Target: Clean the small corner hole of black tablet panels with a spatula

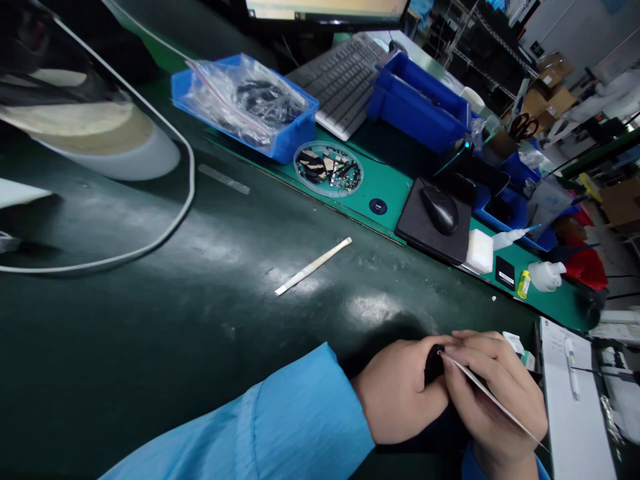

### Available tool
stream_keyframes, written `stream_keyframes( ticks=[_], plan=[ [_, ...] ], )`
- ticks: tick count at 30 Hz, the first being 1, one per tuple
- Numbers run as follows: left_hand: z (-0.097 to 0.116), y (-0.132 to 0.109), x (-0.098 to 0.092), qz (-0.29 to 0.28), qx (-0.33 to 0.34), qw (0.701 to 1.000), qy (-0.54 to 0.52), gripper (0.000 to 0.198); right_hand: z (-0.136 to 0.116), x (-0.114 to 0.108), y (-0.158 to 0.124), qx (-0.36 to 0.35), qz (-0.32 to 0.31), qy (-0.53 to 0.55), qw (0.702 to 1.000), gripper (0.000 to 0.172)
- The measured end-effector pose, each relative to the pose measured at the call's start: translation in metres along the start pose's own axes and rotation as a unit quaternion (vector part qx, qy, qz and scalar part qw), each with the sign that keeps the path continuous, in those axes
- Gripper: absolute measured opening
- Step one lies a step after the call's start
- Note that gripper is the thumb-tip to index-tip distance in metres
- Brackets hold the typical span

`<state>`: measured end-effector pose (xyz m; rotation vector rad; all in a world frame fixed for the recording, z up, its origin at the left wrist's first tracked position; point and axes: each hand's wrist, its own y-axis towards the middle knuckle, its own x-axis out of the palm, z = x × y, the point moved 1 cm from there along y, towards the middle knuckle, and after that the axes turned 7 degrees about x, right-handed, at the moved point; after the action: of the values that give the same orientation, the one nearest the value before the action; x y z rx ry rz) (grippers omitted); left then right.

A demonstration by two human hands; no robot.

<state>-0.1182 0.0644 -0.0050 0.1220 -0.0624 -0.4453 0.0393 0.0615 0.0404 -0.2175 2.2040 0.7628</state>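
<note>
Head cam: single view, worn on head; aimed fwd + down at dk green bench (165, 340).
Hands: L hand (397, 393) & R hand (495, 393) viewed from above at close range, placed low, R of ctr.
Sleeve: L blue sleeve (290, 420) cut by btm edge.
Ledge: green ledge (387, 175) seen at mid range, run on diag. from upper L to lower R, i.e. frame rolled.
Monitor: lower part of monitor (330, 10) caught, rest cropped by top edge.
Boxes: cardboard boxes (555, 90) seen far off, upper R bkgd.
Pic: squeezed in ht by ¼.
</note>
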Motion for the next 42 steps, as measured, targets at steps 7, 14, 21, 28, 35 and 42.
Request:
stream_keyframes(
  ticks=[7,14,21,28,35,42],
  plan=[
    [-0.0011,0.0,0.001,0.005,0.008,1.0,0.004,0.038,-0.0003,0.0009,0.0003,0.002,-0.003,-0.006,1.0,0.031],
    [0.0004,-0.0012,0.0006,0.01,-0.002,1.0,0.008,0.038,-0.0009,0.0001,0.0001,0.002,-0.009,0.003,1.0,0.031],
    [0.0005,-0.001,0.0011,0.009,-0.004,1.0,-0.001,0.037,0.0003,-0.0001,0.0002,-0.001,-0.017,0.003,1.0,0.029],
    [0.0,-0.0009,0.0012,0.015,-0.001,1.0,-0.007,0.036,-0.0001,-0.0001,-0.0007,0.009,-0.024,-0.004,1.0,0.029],
    [0.0017,-0.0003,0.0009,0.002,-0.018,1.0,-0.013,0.043,-0.0003,-0.0001,-0.0009,0.015,-0.027,-0.004,1.0,0.027],
    [0.0007,-0.0001,0.001,0.001,-0.02,1.0,-0.006,0.038,-0.0004,-0.0015,-0.0002,0.02,-0.027,-0.008,0.999,0.027]
  ],
)
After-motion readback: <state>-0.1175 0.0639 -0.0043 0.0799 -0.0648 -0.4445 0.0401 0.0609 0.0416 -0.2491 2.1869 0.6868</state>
